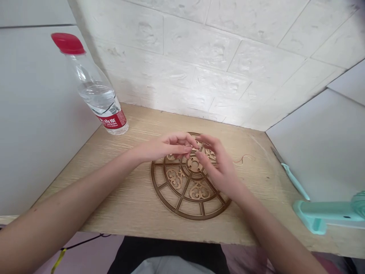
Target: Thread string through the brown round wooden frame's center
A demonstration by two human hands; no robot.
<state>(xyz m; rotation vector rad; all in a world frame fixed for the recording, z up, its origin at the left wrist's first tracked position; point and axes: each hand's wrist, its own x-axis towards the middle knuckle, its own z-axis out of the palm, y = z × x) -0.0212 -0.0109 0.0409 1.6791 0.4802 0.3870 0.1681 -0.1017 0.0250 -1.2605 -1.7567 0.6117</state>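
A laser-cut wooden openwork disc (pixel 185 192), a half-round lattice with scroll patterns, lies flat on the light wooden table (pixel 114 201). My left hand (pixel 165 147) and my right hand (pixel 219 167) hang just over its upper part, with their fingertips close together. Anything small between the fingers is hidden or too fine to see. The hands cover the disc's central hub in part. A thin reddish thread (pixel 242 160) lies on the table to the right of the disc.
A partly filled water bottle (pixel 97 95) with a red cap stands at the back left. A teal-handled craft knife (pixel 293 180) and a teal clamp-like device (pixel 322 215) lie at the right. White panels flank the table, and a brick-patterned wall (pixel 199 64) rises behind it.
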